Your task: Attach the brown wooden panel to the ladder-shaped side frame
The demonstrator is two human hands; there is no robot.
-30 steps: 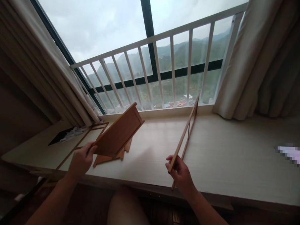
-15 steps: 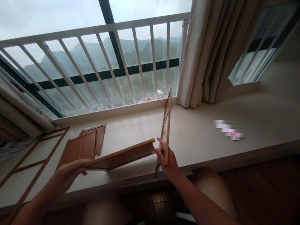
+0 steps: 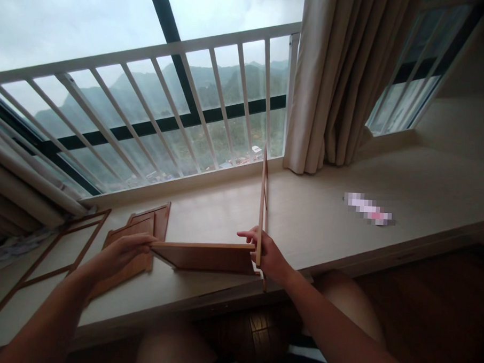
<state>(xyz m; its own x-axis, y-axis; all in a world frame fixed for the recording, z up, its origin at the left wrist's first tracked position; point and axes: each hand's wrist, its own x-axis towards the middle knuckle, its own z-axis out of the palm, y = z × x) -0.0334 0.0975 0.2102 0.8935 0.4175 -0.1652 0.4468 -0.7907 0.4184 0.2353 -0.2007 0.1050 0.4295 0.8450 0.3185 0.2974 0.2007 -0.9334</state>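
My left hand [image 3: 129, 249] is closed on the left end of a brown wooden panel [image 3: 214, 259], which stands on edge above the ledge. My right hand [image 3: 268, 252] grips an upright wooden frame [image 3: 261, 204] near its close end, with the index finger stretched out to the left. The panel's right end is close against the frame; whether they touch I cannot tell. Left of the panel, two more wooden panels [image 3: 160, 221] lie flat and overlapping, partly behind my left hand.
Another wooden frame with crossbars [image 3: 57, 264] lies at the left of the pale window ledge [image 3: 312, 222]. A blurred pinkish item [image 3: 369, 208] is on the right. Behind are a white railing [image 3: 151, 57] and a beige curtain [image 3: 318, 88]. The ledge's front edge runs above my legs.
The panel's left end has risen and its right end has lowered against the frame, so it now lies nearly level. The frame has turned more edge-on and shifted slightly left.
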